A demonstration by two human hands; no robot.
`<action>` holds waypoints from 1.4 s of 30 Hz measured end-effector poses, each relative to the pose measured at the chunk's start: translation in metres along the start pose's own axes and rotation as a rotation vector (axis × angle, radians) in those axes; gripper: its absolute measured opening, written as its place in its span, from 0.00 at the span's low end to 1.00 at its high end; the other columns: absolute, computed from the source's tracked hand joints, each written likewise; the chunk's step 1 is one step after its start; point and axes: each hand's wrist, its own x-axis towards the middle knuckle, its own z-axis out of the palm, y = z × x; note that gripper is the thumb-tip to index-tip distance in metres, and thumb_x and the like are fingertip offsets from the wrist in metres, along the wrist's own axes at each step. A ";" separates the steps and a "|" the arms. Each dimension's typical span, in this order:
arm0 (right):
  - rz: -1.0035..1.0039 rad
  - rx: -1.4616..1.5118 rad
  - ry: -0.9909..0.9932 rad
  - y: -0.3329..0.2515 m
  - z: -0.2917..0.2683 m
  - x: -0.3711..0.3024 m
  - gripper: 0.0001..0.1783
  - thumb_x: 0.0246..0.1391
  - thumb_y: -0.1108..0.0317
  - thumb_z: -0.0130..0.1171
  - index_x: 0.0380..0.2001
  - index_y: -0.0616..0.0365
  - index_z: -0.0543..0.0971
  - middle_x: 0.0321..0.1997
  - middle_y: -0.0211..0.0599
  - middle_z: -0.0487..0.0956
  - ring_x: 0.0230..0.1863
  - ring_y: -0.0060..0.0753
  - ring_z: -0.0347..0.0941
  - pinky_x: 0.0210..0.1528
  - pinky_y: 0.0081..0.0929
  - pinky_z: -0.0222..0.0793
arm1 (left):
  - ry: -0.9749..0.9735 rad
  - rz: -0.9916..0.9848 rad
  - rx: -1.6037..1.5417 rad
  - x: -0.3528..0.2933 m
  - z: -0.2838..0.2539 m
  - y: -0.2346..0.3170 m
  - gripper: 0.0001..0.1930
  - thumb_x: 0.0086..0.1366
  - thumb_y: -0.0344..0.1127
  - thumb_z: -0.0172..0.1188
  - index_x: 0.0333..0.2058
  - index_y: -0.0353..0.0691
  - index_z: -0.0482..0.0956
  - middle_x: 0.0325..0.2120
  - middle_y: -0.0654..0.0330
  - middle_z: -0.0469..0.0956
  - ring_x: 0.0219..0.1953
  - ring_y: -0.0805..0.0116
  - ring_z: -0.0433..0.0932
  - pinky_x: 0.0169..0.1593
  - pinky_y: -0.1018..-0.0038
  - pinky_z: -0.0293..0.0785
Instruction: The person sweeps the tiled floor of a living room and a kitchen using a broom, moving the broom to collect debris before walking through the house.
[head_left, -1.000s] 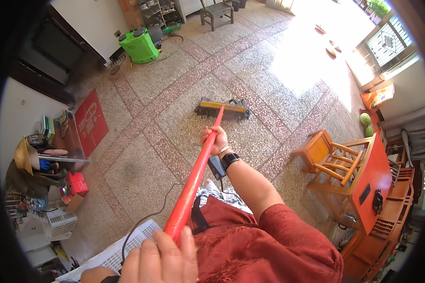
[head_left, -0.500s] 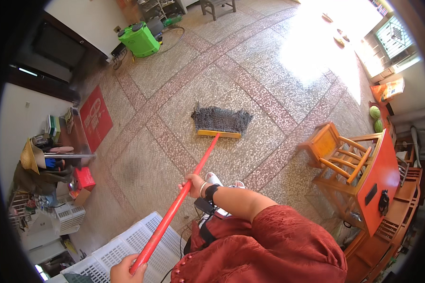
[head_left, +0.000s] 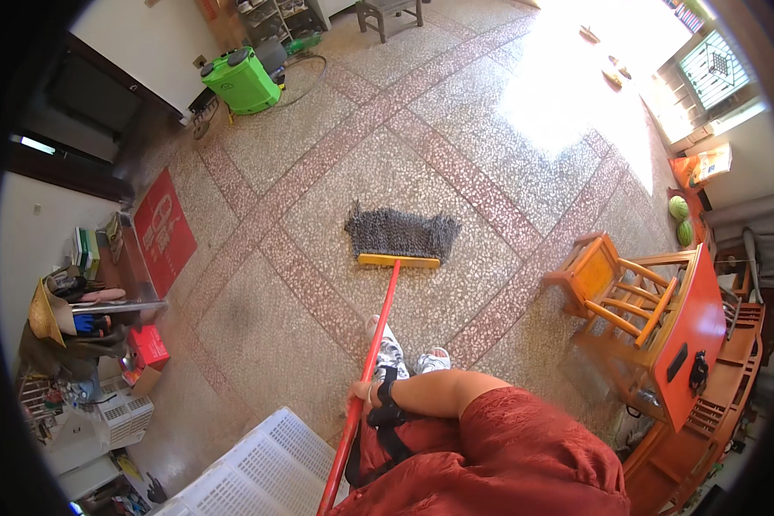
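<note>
A flat mop with a red handle point(head_left: 372, 344) and a yellow head bar point(head_left: 399, 261) lies against the stone-chip floor point(head_left: 258, 292). Its dark grey yarn strands point(head_left: 402, 234) spread out flat beyond the bar. My right hand point(head_left: 359, 396) is wrapped round the handle, close to my body. From there the handle runs down past the lower edge of the picture, so its end is hidden. My left hand is out of the picture. Just beyond my right hand are my feet in light sandals point(head_left: 390, 351).
White plastic crates point(head_left: 249, 464) stand at my lower left. An orange table point(head_left: 692, 344) with an upturned wooden stool point(head_left: 615, 284) is on the right. A green tank sprayer point(head_left: 242, 82) and a red mat point(head_left: 163, 232) lie at the far left; watermelons point(head_left: 681, 219) sit at the right wall.
The mop has been drawn slightly toward me, and its handle stands steeper in the picture. My right hand has moved down and nearer my body; my left hand has gone out of the picture.
</note>
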 end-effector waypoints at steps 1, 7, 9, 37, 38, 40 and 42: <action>-0.035 0.017 -0.029 -0.004 -0.006 0.014 0.11 0.36 0.70 0.42 0.21 0.68 0.70 0.25 0.51 0.72 0.30 0.50 0.68 0.36 0.43 0.62 | -0.003 0.033 0.134 0.012 -0.006 0.003 0.12 0.53 0.33 0.50 0.36 0.36 0.70 0.26 0.62 0.73 0.25 0.75 0.70 0.30 0.79 0.68; -0.073 0.266 0.187 -0.072 -0.007 0.000 0.05 0.34 0.75 0.43 0.18 0.65 0.70 0.21 0.46 0.71 0.24 0.45 0.68 0.30 0.39 0.66 | -0.050 0.305 0.738 0.079 -0.032 0.030 0.10 0.53 0.29 0.49 0.35 0.33 0.70 0.23 0.62 0.73 0.24 0.78 0.71 0.29 0.82 0.66; -0.269 0.469 0.295 -0.120 -0.007 -0.019 0.03 0.34 0.76 0.44 0.16 0.62 0.68 0.18 0.43 0.69 0.21 0.42 0.67 0.27 0.35 0.67 | -0.128 0.297 0.629 0.107 -0.025 0.089 0.10 0.52 0.28 0.50 0.35 0.32 0.70 0.22 0.62 0.73 0.22 0.78 0.71 0.27 0.82 0.67; -0.748 0.858 0.445 -0.401 -0.034 -0.211 0.06 0.39 0.80 0.41 0.25 0.63 0.60 0.14 0.38 0.64 0.15 0.33 0.64 0.15 0.30 0.67 | -0.262 0.635 0.601 0.262 0.124 0.425 0.15 0.46 0.36 0.57 0.31 0.33 0.71 0.17 0.60 0.73 0.20 0.76 0.70 0.25 0.80 0.65; -0.748 0.867 0.439 -0.410 -0.038 -0.215 0.06 0.39 0.80 0.41 0.25 0.63 0.60 0.14 0.38 0.64 0.15 0.33 0.64 0.15 0.30 0.67 | -0.255 0.628 0.637 0.262 0.130 0.438 0.15 0.46 0.36 0.57 0.31 0.33 0.71 0.18 0.60 0.73 0.20 0.76 0.70 0.25 0.81 0.65; -0.758 0.884 0.459 -0.429 -0.051 -0.227 0.04 0.39 0.81 0.42 0.22 0.64 0.60 0.14 0.37 0.62 0.14 0.31 0.62 0.16 0.32 0.66 | -0.262 0.607 0.651 0.262 0.145 0.467 0.15 0.46 0.36 0.57 0.31 0.32 0.71 0.18 0.59 0.73 0.20 0.76 0.70 0.25 0.80 0.65; -0.767 0.891 0.428 -0.451 -0.061 -0.245 0.05 0.38 0.81 0.42 0.22 0.63 0.60 0.15 0.38 0.62 0.14 0.32 0.62 0.16 0.33 0.66 | -0.268 0.587 0.663 0.267 0.157 0.494 0.15 0.46 0.36 0.57 0.31 0.32 0.71 0.19 0.59 0.73 0.21 0.76 0.71 0.26 0.80 0.65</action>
